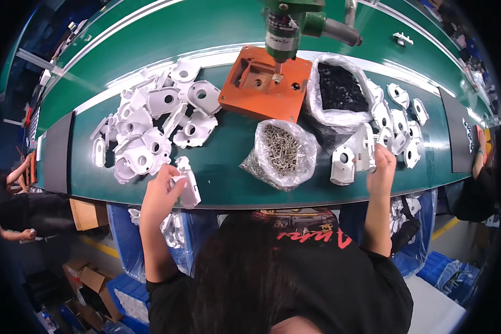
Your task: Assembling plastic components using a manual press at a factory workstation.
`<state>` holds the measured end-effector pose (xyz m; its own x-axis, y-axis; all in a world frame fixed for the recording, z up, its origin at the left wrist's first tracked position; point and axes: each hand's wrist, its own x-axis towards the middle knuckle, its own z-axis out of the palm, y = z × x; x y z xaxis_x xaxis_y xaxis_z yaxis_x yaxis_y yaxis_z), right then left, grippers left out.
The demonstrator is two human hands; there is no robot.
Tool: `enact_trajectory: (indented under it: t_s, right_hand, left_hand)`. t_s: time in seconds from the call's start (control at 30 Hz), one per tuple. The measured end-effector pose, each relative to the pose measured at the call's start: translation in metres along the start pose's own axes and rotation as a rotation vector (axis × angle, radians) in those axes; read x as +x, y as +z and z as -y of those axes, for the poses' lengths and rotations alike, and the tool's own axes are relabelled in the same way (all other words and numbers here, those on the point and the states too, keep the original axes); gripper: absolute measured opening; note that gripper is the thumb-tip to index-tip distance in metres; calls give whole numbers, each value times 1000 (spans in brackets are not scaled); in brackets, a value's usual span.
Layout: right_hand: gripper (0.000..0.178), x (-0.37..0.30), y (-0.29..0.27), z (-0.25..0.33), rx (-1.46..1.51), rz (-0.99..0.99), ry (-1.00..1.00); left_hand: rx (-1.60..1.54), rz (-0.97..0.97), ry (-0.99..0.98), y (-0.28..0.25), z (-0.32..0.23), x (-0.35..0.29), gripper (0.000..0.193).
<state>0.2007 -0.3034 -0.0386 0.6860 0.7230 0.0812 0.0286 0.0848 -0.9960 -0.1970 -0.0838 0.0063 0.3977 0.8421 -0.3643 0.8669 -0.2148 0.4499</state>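
Note:
My left hand (162,192) is closed around a white plastic housing (190,188) at the table's front edge, thumb and fingers on its left side. To the right, the fingers of my right hand (382,167) are closed on the edge of another white housing (364,146), which is tilted upright. Beside that one stands a white housing with a round hole (343,165). A heap of similar white housings (136,119) lies on the left, and a smaller group (398,121) lies beyond my right hand. Between my hands sits a clear plastic bag of metal pins or screws (284,150).
A green press (284,33) stands over an orange fixture block (250,106) at the back. Right of it is a plastic-lined container of small black parts (339,89). Dark boards (58,153) (456,133) flank the table. Other people (16,209) (479,178) are at both sides.

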Motion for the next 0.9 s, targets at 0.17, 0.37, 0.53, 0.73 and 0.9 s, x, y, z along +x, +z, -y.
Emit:
enact_trajectory:
  t_s: [0.17,0.37,0.53,0.73,0.9]
  right_hand:
    - [70,-16,60,33,110,294,6]
    - [50,-29,114,58,-139,349,-304]
    - [51,-22,109,64,-289,422,-477]
    - [51,-27,106,64,-176,431,-382]
    - [51,-29,108,67,-402,476,-479]
  left_hand:
    - [-1153,169,670,25,-66,10,36]
    - [-1203,299,767,53,-137,2,36]
    - [-1285,326,705,58,-133,2,53]
    - [-1530,370,747,68,-130,8,38]
    - [-1523,350,636,72,-137,5,39]
